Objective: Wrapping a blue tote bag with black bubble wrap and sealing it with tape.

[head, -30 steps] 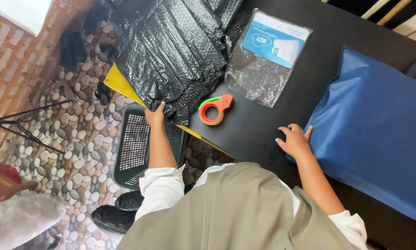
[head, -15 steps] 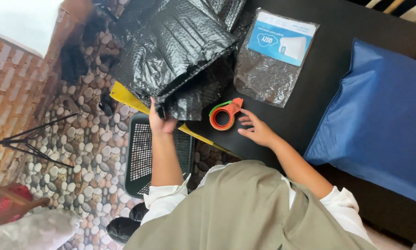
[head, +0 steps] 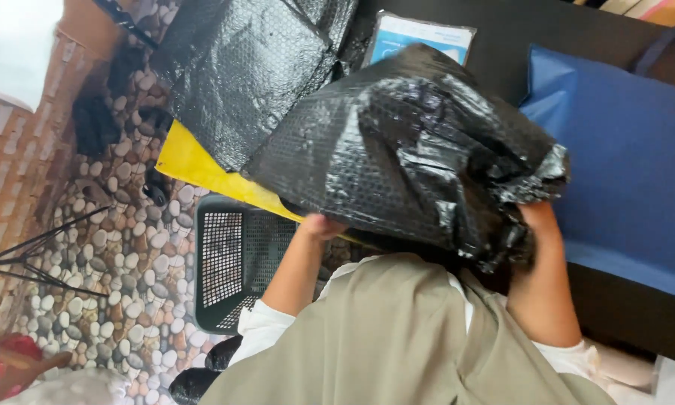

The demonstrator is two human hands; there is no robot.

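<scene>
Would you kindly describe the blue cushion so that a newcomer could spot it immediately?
Start at the black table on the right. The blue cushion lies along its right side, beside the crumpled black bubble wrap. It is the only large, smooth, plain blue fabric thing there.

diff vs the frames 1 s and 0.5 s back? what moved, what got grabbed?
Both hands now grip the black bubble wrap and have pulled a fold of it toward the person, over the table. The left hand stays at its near edge; the right hand, earlier by the tape dispenser, has taken the right end. The dispenser is now hidden. Unchanged: the blue bag, yellow sheet and dark basket.
</scene>
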